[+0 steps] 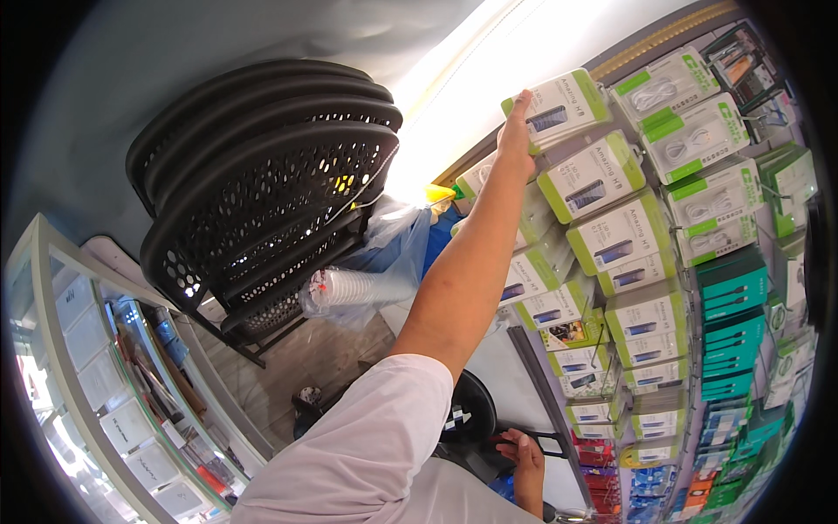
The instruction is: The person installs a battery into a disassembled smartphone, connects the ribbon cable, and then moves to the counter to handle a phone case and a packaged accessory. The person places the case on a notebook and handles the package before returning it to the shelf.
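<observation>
My left arm, in a white sleeve, stretches up to the wall display. My left hand (517, 144) is closed on the left edge of a white-and-green retail package (563, 112) with a dark blue item pictured on it. One digit lies over its front; the rest of the fingers are mostly hidden. Whether the package is still on its hook, I cannot tell. Matching packages (591, 179) hang just below it. Low at the right, my right hand (526, 472) has loosely bent fingers held apart, with nothing seen in them, near a black seat (471, 406).
White-and-green cable packs (663, 83) and teal packs (733, 288) hang farther right. Stacked black perforated plastic chairs (271, 183) stand at the left, beside clear bags with white cups (349, 288). A glass display case (52, 262) fills the far left.
</observation>
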A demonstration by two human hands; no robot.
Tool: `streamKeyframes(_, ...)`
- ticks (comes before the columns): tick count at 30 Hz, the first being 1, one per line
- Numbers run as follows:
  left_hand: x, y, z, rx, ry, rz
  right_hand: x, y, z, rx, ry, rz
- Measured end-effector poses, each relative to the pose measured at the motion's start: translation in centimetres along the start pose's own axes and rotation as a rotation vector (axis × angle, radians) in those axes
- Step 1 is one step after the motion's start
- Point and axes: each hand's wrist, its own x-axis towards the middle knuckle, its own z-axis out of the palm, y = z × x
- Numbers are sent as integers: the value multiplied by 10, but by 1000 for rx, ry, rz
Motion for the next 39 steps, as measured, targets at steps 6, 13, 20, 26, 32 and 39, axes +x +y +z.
streamKeyframes(6,6,-8,-2,-34,71,1,2,8,-7,-31,-11,-7)
streamKeyframes(13,6,-22,3,50,110,91,2,6,-3,-49,-26,-5)
streamKeyframes(20,5,-12,11,306,246,141,3,5,-4,-54,-31,-2)
streamKeyframes(26,-4,30,16,885,-28,212,3,13,-2,-30,-37,-28)
streamKeyframes(32,11,20,18,1511,-157,763,4,15,2,36,-38,46)
streamKeyframes(39,60,13,22,1534,-303,758,4,29,-3,146,-66,34)
